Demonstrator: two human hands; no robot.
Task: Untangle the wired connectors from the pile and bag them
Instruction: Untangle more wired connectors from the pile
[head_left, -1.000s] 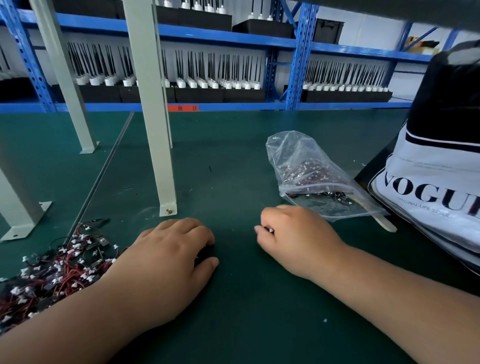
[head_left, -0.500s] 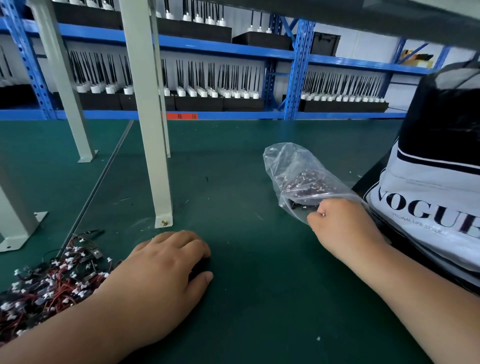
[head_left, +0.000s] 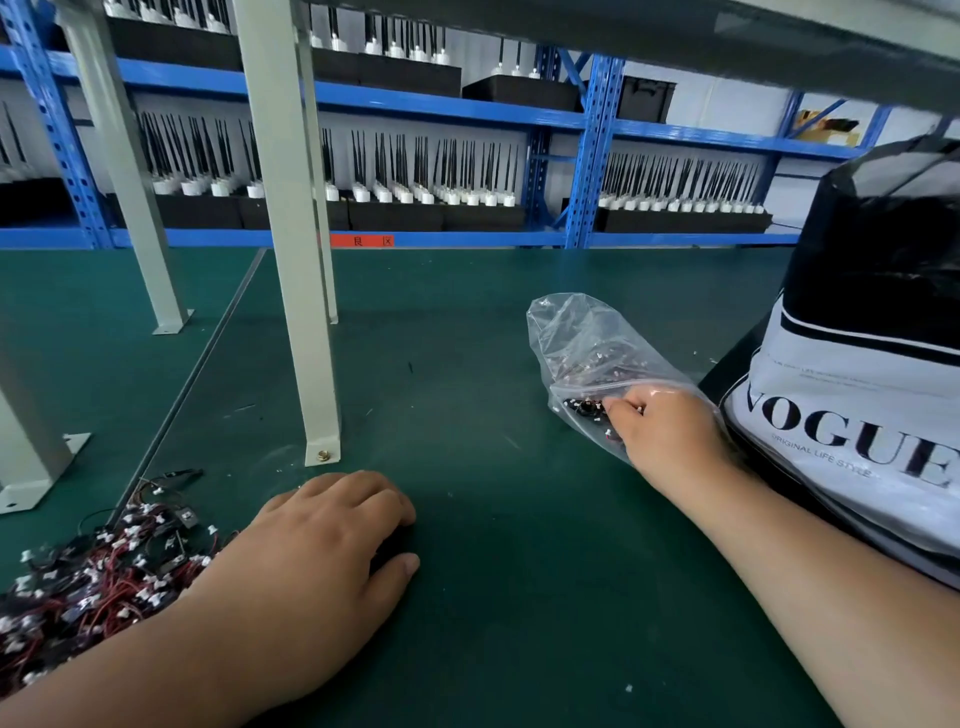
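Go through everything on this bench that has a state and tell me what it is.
clear plastic bag, lying down, mouth open, partly filled.
right hand, inside the bag mouth, fingertips at a connector.
left hand, palm down on the mat, grip unclear.
connector pile, tangled.
tote bag, upright.

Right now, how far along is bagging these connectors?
Done: the clear bag already holds a batch of connectors. In hand: the right hand is in the bag's mouth, pinching one connector; the left hand rests on the green mat. Left: a large tangled pile by the left forearm, so much of the job remains.
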